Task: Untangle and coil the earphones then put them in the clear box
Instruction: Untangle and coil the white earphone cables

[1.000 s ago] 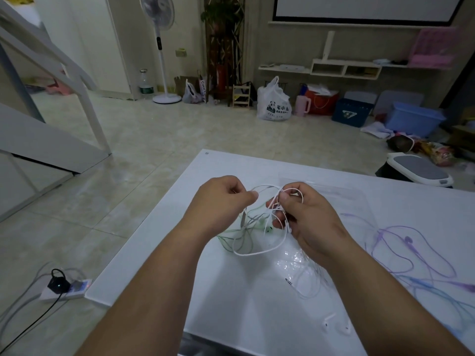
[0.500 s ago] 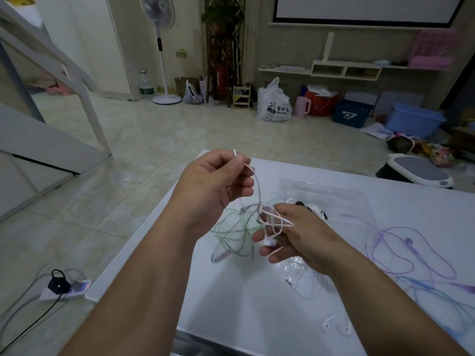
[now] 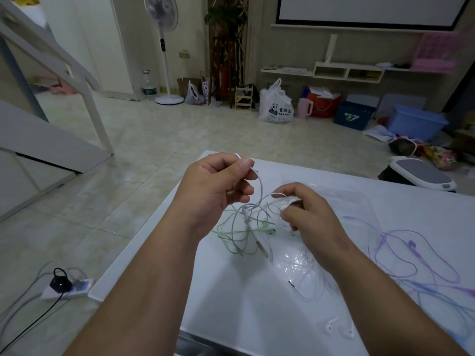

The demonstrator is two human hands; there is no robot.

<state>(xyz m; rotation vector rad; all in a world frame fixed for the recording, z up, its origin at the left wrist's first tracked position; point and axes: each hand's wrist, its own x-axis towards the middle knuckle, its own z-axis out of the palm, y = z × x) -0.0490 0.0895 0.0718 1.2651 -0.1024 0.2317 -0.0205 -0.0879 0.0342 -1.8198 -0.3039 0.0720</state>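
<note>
White earphones (image 3: pixel 259 191) stretch between both hands above the white table (image 3: pixel 231 304). My left hand (image 3: pixel 218 186) is raised and pinches one end of the white cable between thumb and fingers. My right hand (image 3: pixel 305 214) sits lower to the right and grips a bunch of the same cable. The white cable is tangled with green earphones (image 3: pixel 239 235) lying on the table under it. The clear box (image 3: pixel 341 201) lies behind my right hand and is partly hidden by it.
Purple and blue earphones (image 3: pixel 416 255) sprawl on the table's right side. Another white pair (image 3: pixel 339 327) and clear plastic wrap (image 3: pixel 300 263) lie near the front. The table's left edge drops to the floor, where a power strip (image 3: pixel 69 289) lies.
My left hand rose and pulled one end of the white cable up and away. My right hand dropped lower, then shifted right, and the loop opened into a stretched strand.
</note>
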